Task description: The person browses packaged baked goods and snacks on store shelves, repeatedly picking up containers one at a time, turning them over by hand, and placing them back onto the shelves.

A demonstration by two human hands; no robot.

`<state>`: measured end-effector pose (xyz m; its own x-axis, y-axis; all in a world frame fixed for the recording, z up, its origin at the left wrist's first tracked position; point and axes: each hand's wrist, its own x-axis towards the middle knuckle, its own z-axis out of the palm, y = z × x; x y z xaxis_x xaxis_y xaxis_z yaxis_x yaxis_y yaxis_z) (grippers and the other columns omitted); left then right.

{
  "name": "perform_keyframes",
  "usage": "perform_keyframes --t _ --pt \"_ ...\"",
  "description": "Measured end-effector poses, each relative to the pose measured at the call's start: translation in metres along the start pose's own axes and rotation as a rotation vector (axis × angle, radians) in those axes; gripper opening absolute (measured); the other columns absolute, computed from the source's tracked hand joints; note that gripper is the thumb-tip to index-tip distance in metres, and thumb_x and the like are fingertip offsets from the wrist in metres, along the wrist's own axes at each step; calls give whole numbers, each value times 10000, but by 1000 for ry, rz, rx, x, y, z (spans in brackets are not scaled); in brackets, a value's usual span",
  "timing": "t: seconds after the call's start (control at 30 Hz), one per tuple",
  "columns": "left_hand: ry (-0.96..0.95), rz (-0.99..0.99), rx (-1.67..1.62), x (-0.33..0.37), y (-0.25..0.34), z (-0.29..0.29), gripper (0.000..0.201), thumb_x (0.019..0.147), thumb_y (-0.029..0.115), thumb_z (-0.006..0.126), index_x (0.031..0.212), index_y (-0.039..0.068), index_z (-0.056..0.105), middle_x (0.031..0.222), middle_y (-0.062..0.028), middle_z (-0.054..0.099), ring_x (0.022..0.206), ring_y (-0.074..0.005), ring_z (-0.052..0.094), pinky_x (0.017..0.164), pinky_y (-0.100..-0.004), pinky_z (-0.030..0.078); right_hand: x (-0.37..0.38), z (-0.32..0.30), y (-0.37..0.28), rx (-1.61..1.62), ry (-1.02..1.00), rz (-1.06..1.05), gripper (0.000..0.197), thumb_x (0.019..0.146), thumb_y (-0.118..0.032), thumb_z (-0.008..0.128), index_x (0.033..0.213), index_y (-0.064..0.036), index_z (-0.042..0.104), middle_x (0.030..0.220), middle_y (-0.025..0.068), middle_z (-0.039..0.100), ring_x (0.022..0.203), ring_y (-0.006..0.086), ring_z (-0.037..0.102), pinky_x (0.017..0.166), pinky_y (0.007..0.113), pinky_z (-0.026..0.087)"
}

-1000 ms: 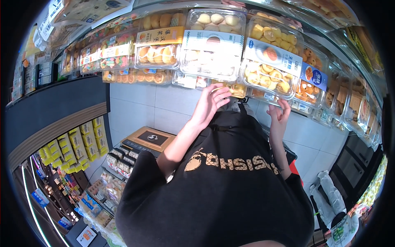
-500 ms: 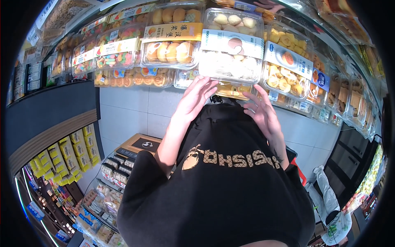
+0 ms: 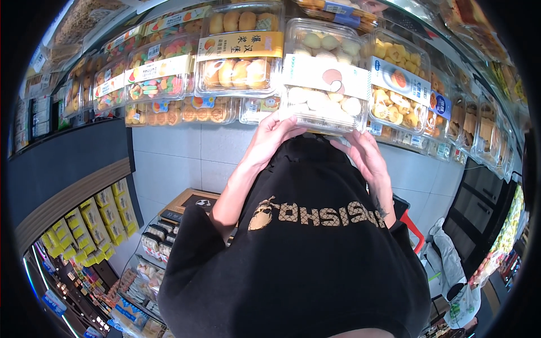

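Note:
A clear plastic box of pale round pastries (image 3: 326,76) with a white paper band lies at the front of the display, straight ahead of me. My left hand (image 3: 273,138) grips its near left corner, thumb and fingers closed on the edge. At the near right corner my right hand (image 3: 367,155) has its fingertips on the box; its fingers are partly hidden under the rim. Left of this box sits a box of golden buns (image 3: 241,50) with a yellow band. On its right stands a box of yellow pastry pieces (image 3: 397,81) with a blue and white band.
Boxes of colourful sweets (image 3: 160,70) fill the display's left. Packs of round biscuits (image 3: 194,110) lie on a lower level. Yellow packets (image 3: 93,217) hang at lower left, near a rack of packaged food (image 3: 149,281). A white plastic bag (image 3: 445,248) is at lower right.
Both hands have closed in on the near corners of the pale pastry box. The box has shifted toward me and slightly right, out past its neighbours.

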<state>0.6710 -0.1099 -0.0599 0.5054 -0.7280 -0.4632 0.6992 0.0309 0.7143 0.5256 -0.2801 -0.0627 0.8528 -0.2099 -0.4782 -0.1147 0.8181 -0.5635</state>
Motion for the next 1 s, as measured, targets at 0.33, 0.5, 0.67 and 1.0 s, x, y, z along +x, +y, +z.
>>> perform_keyframes --t 0.33,0.5,0.67,1.0 --pt "-212 61 334 -19 14 -32 214 829 66 515 1022 -26 532 963 -33 562 840 -105 534 780 -225 424 -9 29 -1 -243 92 69 401 798 -108 569 1151 -9 406 1102 120 500 1002 192 509 803 367 470" --pt "-301 73 586 -15 20 -46 123 800 77 567 879 -13 535 935 -22 514 817 -94 479 765 -229 393 -16 48 -8 -502 81 13 510 705 -97 658 1149 10 430 1035 79 537 939 152 515 798 283 432" --pt "-240 191 666 -14 27 -21 155 767 87 609 846 5 503 934 -33 471 867 -105 451 813 -265 372 -28 51 -21 -576 93 -140 490 678 -72 657 1113 24 451 995 70 541 880 136 523 774 265 423" --pt "-171 594 884 2 35 -5 325 815 148 502 1089 -19 450 1022 -192 534 946 -292 525 824 -356 384 -33 57 -35 -1484 246 -883 529 590 -38 714 1066 -16 483 1066 145 492 976 271 505 829 322 419"
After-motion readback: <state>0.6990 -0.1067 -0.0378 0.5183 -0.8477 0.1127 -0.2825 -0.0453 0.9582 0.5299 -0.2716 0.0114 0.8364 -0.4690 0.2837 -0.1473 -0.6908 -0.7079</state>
